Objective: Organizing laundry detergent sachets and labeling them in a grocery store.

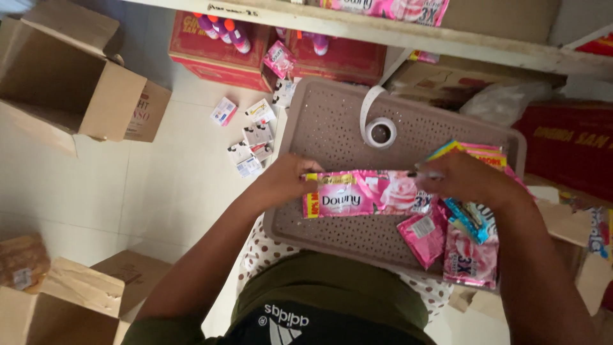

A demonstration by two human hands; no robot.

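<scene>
Head view looks straight down on my two hands over a perforated beige tray (332, 121) at the centre of the frame. Between them I stretch a strip of pink sachets (367, 193) flat, just above the tray's lower half. My left hand (288, 179), left of centre, has its grip pinched on the strip's left end. My right hand (463, 179), right of centre, has its grip closed on the strip's right end together with a thin pen (424, 174); more sachets, pink and blue (469, 220), hang from under that hand toward the lower right. A roll of white tape (380, 132) stands on the tray just above the strip, its loose end trailing up. Small white packets (250, 144) lie scattered on the tiled floor (172, 191) left of the tray, and an open cardboard box (70, 83) sits at the upper left
</scene>
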